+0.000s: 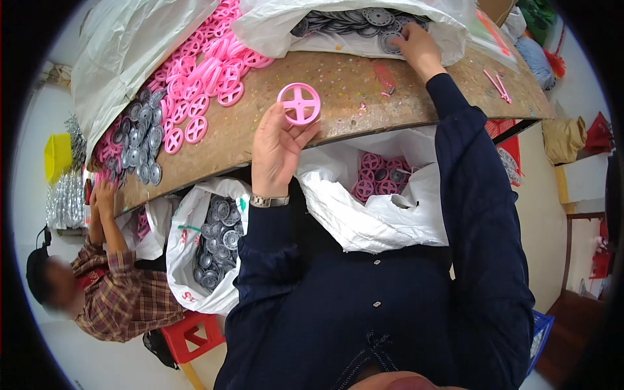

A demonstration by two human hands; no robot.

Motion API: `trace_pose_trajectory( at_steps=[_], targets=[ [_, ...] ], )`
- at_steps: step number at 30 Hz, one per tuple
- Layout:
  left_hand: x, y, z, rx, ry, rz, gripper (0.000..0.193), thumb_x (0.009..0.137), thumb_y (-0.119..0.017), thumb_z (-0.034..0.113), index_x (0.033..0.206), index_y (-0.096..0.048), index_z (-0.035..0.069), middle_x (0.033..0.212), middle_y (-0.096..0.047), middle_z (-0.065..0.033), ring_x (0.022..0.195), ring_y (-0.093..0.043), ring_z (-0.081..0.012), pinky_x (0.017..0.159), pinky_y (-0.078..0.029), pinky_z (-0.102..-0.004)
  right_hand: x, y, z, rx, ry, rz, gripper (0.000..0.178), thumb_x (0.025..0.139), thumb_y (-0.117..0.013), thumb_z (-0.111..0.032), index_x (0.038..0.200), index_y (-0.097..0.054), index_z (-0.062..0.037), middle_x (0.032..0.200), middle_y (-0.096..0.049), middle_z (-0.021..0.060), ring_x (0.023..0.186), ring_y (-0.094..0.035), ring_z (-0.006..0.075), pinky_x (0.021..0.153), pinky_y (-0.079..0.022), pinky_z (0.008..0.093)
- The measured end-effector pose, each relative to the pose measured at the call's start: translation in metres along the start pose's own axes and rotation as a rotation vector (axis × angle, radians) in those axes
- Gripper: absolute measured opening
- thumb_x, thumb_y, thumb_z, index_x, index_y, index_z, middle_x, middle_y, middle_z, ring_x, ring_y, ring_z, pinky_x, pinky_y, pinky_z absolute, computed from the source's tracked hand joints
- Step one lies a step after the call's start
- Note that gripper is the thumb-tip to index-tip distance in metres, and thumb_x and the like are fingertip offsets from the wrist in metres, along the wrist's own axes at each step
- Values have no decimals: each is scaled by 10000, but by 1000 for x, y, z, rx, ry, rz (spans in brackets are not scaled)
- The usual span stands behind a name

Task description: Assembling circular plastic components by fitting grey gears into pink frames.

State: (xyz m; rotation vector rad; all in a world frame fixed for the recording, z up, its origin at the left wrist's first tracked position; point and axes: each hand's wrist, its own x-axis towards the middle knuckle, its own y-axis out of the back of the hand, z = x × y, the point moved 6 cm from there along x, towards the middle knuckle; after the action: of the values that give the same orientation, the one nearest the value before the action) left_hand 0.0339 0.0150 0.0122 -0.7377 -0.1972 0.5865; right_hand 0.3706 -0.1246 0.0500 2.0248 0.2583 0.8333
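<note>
My left hand (pixel 273 149) is raised at the table's near edge, its thumb and fingers closed on the rim of a pink four-spoked plastic wheel (pixel 299 104). The wheel faces me and its spokes show plainly. At the far right, my right hand (pixel 419 49) reaches into the mouth of a white sack (pixel 273 29) lying on the table. Its fingers pinch a round grey plastic disc (pixel 388 43) at the edge of a pile of grey discs (pixel 354 19). Some of its fingertips are hidden behind the hand.
Pink wheels (pixel 208 75) and grey discs (pixel 140 133) are heaped on the brown table (pixel 260 97) at left. Below its edge hang a sack of pink wheels (pixel 344 221) and a sack of grey discs (pixel 179 260). Another person (pixel 123 292) works at left. Pink sticks (pixel 499 88) lie at right.
</note>
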Motion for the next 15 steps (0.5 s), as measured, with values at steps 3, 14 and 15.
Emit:
trace_pose_trajectory(
  at_steps=[3, 14, 15],
  targets=[
    [0, -3, -7, -52, 45, -6, 284, 1010, -561, 259, 1173, -550, 27, 1136, -657, -139, 1056, -667, -306, 916, -564, -489, -3, 4, 4, 160, -8, -13, 366, 802, -739, -410, 895, -651, -67, 824, -688, 147, 804, -660, 316, 698, -499, 425],
    [-5, -26, -17, 67, 30, -57, 285, 1035, -507, 275, 1160, -560, 25, 1090, -673, -130, 995, -690, -252, 857, -600, -429, -121, 41, -104, 1173, 80, -376, 150, 890, -715, -177, 890, -626, -56, 796, -581, -45, 732, -502, 39, 642, -399, 210],
    [-8, -29, -17, 66, 28, -55, 285, 1035, -507, 275, 1160, -560, 25, 1090, -673, -130, 995, -690, -252, 857, -600, -429, -134, 47, -118, 1158, 28, -390, 137, 891, -707, -147, 881, -612, -50, 801, -570, -45, 760, -503, 31, 654, -405, 218]
  ],
)
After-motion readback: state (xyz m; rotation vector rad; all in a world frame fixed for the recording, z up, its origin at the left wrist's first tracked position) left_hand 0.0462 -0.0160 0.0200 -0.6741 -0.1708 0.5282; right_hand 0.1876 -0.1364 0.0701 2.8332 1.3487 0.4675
